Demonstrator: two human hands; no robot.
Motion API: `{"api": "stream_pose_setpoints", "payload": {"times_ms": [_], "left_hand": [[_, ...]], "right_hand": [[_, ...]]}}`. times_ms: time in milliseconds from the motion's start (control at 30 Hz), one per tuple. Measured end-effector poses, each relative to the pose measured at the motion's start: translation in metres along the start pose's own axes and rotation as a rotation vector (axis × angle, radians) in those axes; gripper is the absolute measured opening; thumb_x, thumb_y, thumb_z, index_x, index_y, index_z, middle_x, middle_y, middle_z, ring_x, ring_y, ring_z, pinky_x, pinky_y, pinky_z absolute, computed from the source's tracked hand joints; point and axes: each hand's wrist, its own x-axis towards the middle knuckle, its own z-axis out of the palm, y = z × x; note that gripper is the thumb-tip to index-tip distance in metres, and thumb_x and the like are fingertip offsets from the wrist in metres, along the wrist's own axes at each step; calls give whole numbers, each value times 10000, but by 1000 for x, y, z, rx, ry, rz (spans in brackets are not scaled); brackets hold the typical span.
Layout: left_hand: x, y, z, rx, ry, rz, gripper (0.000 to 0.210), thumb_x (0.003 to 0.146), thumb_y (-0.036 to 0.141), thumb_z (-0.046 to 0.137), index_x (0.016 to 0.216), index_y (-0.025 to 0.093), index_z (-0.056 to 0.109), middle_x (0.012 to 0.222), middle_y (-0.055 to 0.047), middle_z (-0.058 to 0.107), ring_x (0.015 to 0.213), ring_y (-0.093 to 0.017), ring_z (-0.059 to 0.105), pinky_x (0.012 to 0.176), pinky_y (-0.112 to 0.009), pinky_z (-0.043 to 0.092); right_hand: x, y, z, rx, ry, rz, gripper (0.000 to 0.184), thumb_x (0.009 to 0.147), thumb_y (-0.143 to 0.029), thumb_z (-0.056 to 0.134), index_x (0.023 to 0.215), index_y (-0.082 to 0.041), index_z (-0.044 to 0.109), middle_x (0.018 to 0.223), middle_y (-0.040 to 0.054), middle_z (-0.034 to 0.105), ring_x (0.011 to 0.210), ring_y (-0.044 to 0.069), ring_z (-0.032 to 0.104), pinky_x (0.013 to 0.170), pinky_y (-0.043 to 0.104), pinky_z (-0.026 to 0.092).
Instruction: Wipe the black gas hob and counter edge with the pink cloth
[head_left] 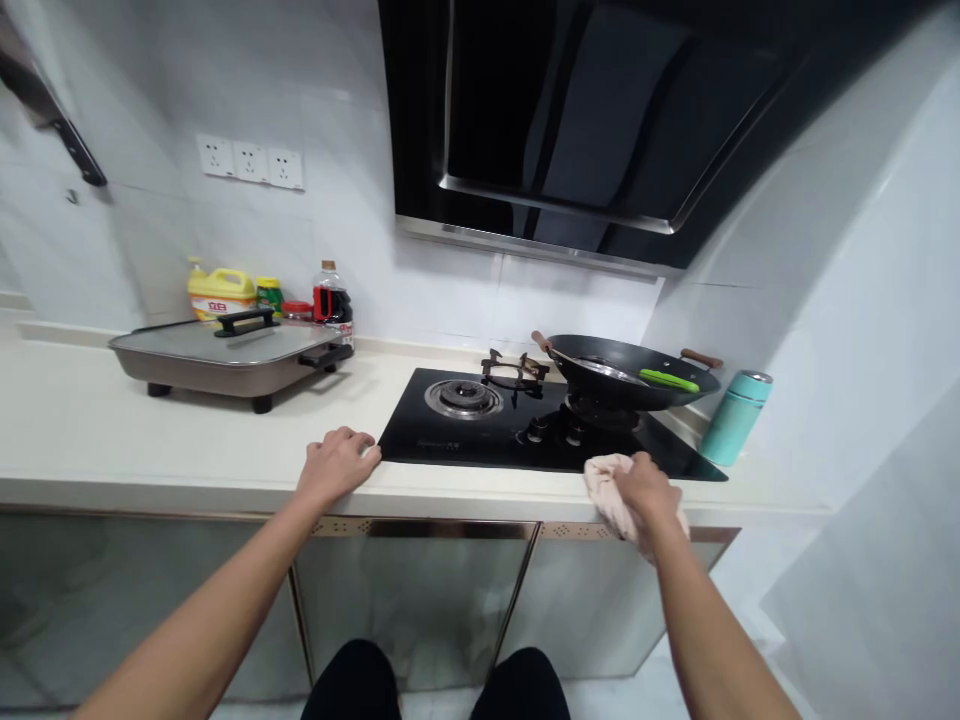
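My left hand (339,466) rests on the countertop by the front left corner of the black glass gas stove (465,440). It holds nothing, and its thumb is apart from the slightly bent fingers. A pale pink cloth (609,488) is bunched under my right hand (648,490), whose fingers are closed on it at the stove's front edge. Part of the cloth hangs over the counter edge. Behind that hand, a black wok (622,360) with wooden handles sits on the right burner, holding a green-handled utensil (670,380) and something metallic.
A lidded electric pan (202,365) stands on the countertop (67,420) at left, with a yellow jug (221,290) and a dark sauce bottle (331,305) behind it. A loose pan support (514,370) lies at the stove's back. A turquoise flask (735,418) leans at right. A black range hood (555,120) hangs above.
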Motion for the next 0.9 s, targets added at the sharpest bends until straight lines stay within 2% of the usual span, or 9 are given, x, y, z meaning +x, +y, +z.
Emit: {"api": "stream_pose_setpoints", "payload": {"times_ms": [67,167,267,333,400,467,533,733,900], "left_hand": [[1,1,-1,-2,1,-7,479,930,481,400,1159,265,762,1303,-141,683,1301,-358,561,1076,-542,406],[0,1,-2,1,-7,-13,488,929,487,392,1163,273,763,1302,-137,681,1296,-360,566,1076,-545,408],[0,-2,-3,11,-10,-7,496,926,499,389,1162,276,764,1307,-131,685,1292,-354,573,1071,-525,416],[0,-4,-3,17,-9,2,507,930,508,381,1171,275,761,1315,-129,685,1299,-348,571,1066,-516,421],[-1,-5,-3,18,-4,8,516,936,509,373,1181,272,760,1334,-127,683,1304,-341,569,1065,-511,422],[-2,-6,-3,8,-1,21,518,944,509,371,1181,266,762,1350,-126,683,1304,-334,571,1066,-503,421],[-3,-6,-4,-3,-8,34,521,951,509,367,1176,260,765,1351,-127,688,1303,-331,573,1070,-500,418],[-5,-3,-3,-15,22,29,496,944,497,384,1138,254,771,1336,-123,699,1285,-325,585,1076,-481,415],[-4,-3,-1,-27,26,26,488,934,492,394,1130,259,776,1323,-120,701,1273,-337,595,1063,-483,425]], "right_hand": [[-18,-43,5,-3,-54,-119,370,1004,-328,424,1286,-160,594,1273,195,687,1206,323,648,986,463,448],[-54,-115,14,5,-83,-339,368,1003,-281,431,1313,-162,586,1336,190,667,1243,324,619,1022,478,417],[-86,-174,21,32,-103,-535,356,1006,-305,464,1306,-175,606,1336,173,673,1244,309,614,1040,459,399],[-96,-195,21,54,-112,-631,336,1001,-314,489,1289,-201,620,1332,144,683,1251,289,611,1054,438,389],[-95,-198,21,73,-127,-674,327,991,-323,508,1273,-210,627,1319,129,696,1243,280,620,1045,425,397],[-83,-184,20,89,-146,-669,340,982,-351,517,1268,-203,628,1298,130,710,1217,281,640,1010,409,422],[-64,-158,19,103,-160,-624,363,975,-385,521,1269,-199,627,1288,133,719,1186,279,662,966,386,447],[0,-43,17,147,-86,-341,438,955,-364,512,1320,-146,618,1287,180,718,1139,276,690,925,348,481],[56,44,-1,265,32,-129,409,950,-347,496,1247,-119,661,1061,136,778,901,223,729,770,287,528]]}}
